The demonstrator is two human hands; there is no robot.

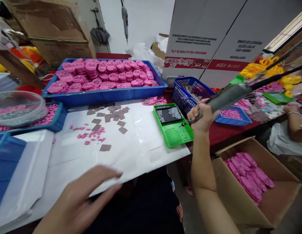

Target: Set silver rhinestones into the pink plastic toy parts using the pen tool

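I have my right grip (202, 115) wrapped round the grey power screwdriver (225, 98), angled down at the green tray (175, 134) on the worktop (135, 146), my left grip (80, 196) half open, empty, by the near edge

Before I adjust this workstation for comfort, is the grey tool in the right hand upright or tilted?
Tilted: the grey tool slants down from upper right through the right hand, its tip at the green tray.
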